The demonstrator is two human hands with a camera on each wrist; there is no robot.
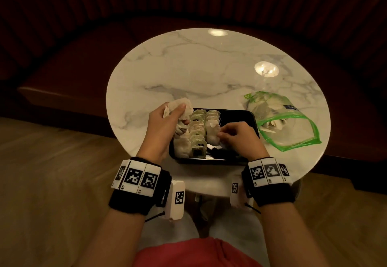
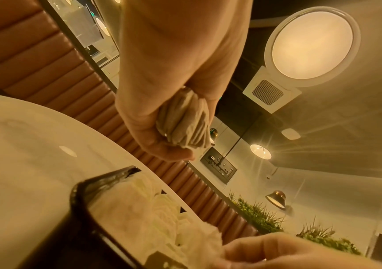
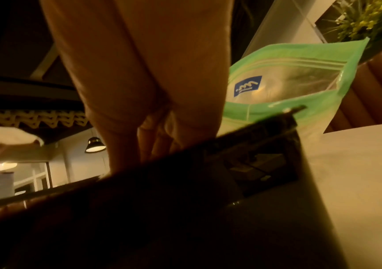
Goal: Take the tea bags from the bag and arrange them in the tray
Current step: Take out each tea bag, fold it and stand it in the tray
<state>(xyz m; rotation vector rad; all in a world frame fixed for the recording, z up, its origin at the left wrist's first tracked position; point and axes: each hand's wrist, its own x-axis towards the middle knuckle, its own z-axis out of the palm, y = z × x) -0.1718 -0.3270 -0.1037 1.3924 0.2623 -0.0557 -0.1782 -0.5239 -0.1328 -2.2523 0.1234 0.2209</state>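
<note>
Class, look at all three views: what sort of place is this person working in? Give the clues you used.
Probably a café or restaurant. A small round marble-topped table stands against a padded, ribbed brown leather booth bench, and black pendant lamps hang beyond it, with green plant decor along the wall.

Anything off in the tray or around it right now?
Nothing spilled or damaged. The left hand grips a crumpled bunch of tea bags, not flat like the tray rows.
</note>
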